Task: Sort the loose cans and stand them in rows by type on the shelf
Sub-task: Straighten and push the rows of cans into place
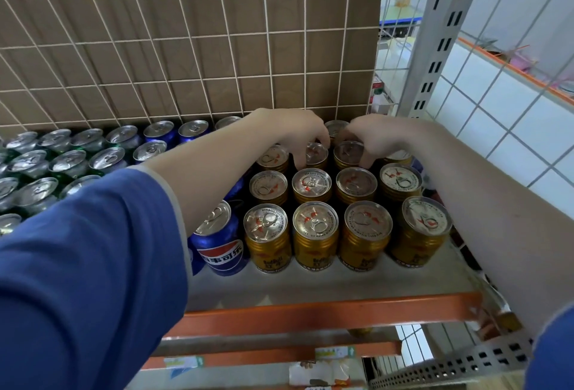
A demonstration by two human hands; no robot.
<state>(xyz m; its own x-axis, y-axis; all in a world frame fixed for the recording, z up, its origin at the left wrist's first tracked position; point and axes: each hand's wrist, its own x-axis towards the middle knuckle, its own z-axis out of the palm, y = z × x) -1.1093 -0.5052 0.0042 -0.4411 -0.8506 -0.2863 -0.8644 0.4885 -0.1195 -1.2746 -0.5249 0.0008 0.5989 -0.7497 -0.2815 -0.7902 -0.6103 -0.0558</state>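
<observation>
Several short gold cans (314, 236) stand upright in rows at the right of the grey shelf (310, 287). Blue cola cans (217, 234) stand to their left, and green cans (70, 163) fill the far left. My left hand (298, 132) reaches over the gold rows, its fingers curled round the top of a gold can (316, 153) in the back rows. My right hand (375, 136) grips the gold can (349, 152) right beside it. Both cans stand on the shelf among the others.
A white wire grid (192, 48) over brown cardboard closes the back. A grey slotted upright (435, 48) and wire mesh bound the right side. The orange front rail (310, 312) runs below the cans, with a lower shelf and price tags beneath.
</observation>
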